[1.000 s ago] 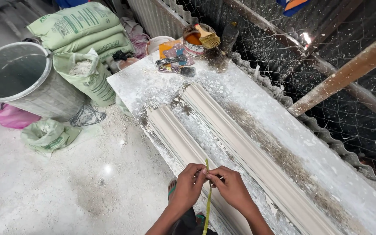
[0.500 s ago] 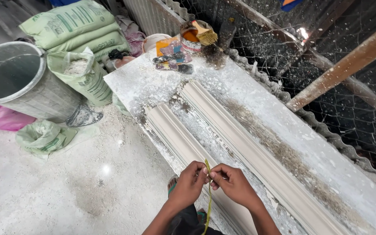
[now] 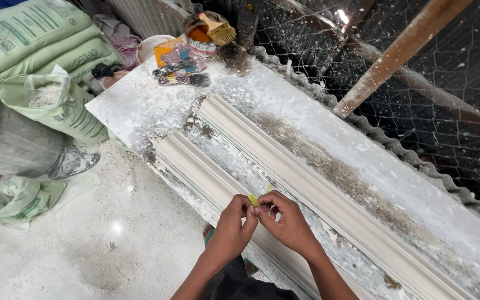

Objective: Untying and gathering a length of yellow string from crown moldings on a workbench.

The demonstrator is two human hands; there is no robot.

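In the head view, a small yellow strip (image 3: 254, 200) sits pinched between the fingertips of both hands, just above the near white moulding (image 3: 195, 172) that lies lengthwise on the dusty work table (image 3: 134, 105). The left hand (image 3: 233, 222) comes up from the lower middle of the picture, its fingers curled and its thumb and forefinger closed on the left end of the strip. The right hand (image 3: 290, 222) meets it from the right, knuckles raised and fingers bent, with its fingertips pressed on the other end of the strip, so the two hands touch at the fingertips. Both forearms rise from the bottom edge and angle inward toward each other. A second, longer moulding (image 3: 318, 191) runs parallel just beyond the hands, with a strip of plaster-speckled table between the two pieces. At the far end of the table stand a tin with a brush (image 3: 209, 30) and a few small tools (image 3: 179, 69). To the left, on the white-dusted floor (image 3: 84, 250), are stacked green sacks (image 3: 34, 39), an open bag of powder (image 3: 51, 100) and a grey metal drum (image 3: 1, 144). Wire mesh (image 3: 445, 111) and a slanting wooden pole (image 3: 401, 50) stand behind the table on the right.
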